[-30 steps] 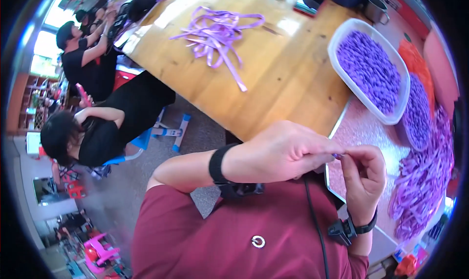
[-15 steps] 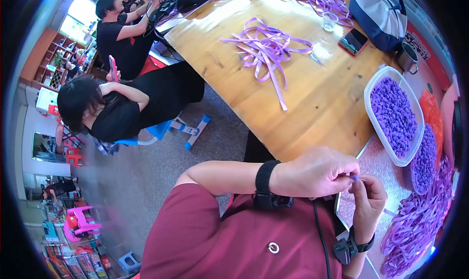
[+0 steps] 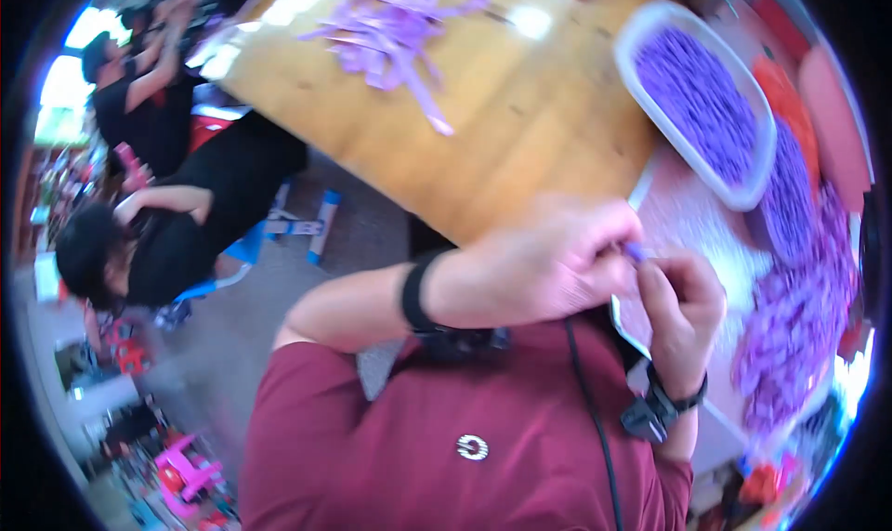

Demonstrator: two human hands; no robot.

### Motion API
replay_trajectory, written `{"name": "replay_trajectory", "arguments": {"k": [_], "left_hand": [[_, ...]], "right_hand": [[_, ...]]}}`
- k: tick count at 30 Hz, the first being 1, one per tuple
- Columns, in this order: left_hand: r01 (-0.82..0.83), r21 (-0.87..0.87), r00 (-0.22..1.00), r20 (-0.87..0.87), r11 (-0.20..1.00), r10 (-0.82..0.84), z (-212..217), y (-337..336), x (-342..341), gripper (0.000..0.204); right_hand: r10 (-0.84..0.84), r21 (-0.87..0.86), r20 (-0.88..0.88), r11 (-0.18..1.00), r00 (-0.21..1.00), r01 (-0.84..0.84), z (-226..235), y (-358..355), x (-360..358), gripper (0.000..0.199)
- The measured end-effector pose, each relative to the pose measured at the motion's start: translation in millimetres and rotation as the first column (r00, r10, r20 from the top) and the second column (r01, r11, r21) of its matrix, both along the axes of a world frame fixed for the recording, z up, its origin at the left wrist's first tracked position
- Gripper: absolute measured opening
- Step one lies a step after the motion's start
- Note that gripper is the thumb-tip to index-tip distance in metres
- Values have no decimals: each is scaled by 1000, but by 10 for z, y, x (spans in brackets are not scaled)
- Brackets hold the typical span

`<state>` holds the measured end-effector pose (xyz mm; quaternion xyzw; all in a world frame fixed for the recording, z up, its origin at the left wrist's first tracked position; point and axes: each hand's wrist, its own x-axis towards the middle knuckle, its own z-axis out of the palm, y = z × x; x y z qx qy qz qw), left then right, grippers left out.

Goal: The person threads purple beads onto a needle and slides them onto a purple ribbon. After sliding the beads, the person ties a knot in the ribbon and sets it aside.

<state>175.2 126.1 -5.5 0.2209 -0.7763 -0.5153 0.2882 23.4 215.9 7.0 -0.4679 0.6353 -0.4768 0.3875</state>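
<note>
My left hand (image 3: 548, 263) is closed in a pinch, with a small purple piece (image 3: 635, 250) at its fingertips. Close against that piece, my right hand (image 3: 683, 313) has its thumb and forefinger pressed together; what they grip is blurred and too small to make out. Both hands are held in front of my chest, just off the corner of the wooden table (image 3: 557, 113). Beyond the right hand stands a white plastic tub (image 3: 632, 76) filled with small purple pieces (image 3: 697, 104). A second heap of purple pieces (image 3: 790, 196) lies beside the tub.
Loose purple ribbons (image 3: 390, 29) lie on the wooden table. A pile of purple strips (image 3: 794, 317) covers part of the pale surface at right, near an orange bag (image 3: 780, 80). Two people in black sit at left, one (image 3: 177, 234) with a pink phone (image 3: 133, 164).
The whole view has shifted and blurred as my head moved. My two hands stay together around the small purple piece. The thin, needle-like glint seen earlier between them no longer shows.
</note>
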Motion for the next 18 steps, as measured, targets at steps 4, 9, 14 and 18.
{"name": "replay_trajectory", "arguments": {"k": [4,9,14,18], "left_hand": [[-42,279,997,69,959,24,120,-36,32,11],[64,323,997,25,944,-76,223,-10,61,14],[208,2,973,107,978,-207,213,12,33,20],[160,75,977,128,984,-169,232,64,14,23]], "right_hand": [[75,-61,326,996,943,-58,-48,-25,-81,9],[45,-54,365,998,930,-27,22,27,-166,12],[25,-67,390,998,921,1,26,101,-226,13],[29,-79,397,997,917,3,29,127,-237,13]]}}
